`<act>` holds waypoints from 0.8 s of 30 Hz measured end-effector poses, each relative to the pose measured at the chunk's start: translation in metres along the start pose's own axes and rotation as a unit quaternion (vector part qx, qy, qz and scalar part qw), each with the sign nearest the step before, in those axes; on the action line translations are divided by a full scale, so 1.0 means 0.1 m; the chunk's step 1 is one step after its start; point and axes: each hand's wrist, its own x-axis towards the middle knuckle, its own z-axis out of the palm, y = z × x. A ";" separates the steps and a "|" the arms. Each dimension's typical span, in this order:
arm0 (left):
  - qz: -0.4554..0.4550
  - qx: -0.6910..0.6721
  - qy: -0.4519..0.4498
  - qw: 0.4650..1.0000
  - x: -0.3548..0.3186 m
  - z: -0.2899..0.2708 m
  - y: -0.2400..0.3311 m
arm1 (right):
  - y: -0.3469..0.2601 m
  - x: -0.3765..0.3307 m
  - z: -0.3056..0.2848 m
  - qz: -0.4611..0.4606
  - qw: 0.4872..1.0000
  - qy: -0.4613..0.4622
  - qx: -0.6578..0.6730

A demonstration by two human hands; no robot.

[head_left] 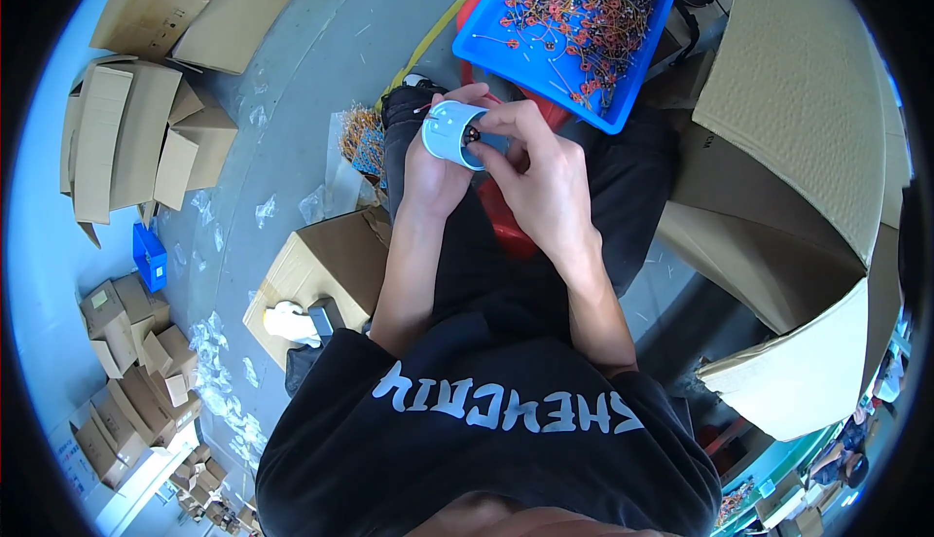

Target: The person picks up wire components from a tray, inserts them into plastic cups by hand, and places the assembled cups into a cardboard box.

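While the left hand (433, 172) wraps around a pale blue plastic cup-shaped housing (449, 131) over the lap, the right hand (540, 182) pinches closed at its open mouth. Apparently light, rigid and smooth-walled, it suits a full-wall grip. A blue tray (496, 51) of wired components lies beyond the knees.

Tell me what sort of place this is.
Probably a factory or workshop assembly spot: a blue tray heaped with small wired parts, cardboard boxes across the concrete floor, and both hands fitting a white round housing.

both hands (491, 162) raised — fingers curled
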 end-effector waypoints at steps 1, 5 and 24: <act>-0.001 -0.003 -0.002 1.000 0.00 0.00 0.01 | 0.01 0.00 0.02 -0.003 1.000 0.001 -0.001; 0.007 -0.031 -0.020 0.999 0.01 0.00 0.01 | 0.13 0.00 0.08 -0.048 0.999 0.012 0.015; -0.057 -0.066 0.001 0.996 0.09 -0.18 -0.07 | 0.18 -0.06 0.07 -0.062 0.998 -0.002 0.014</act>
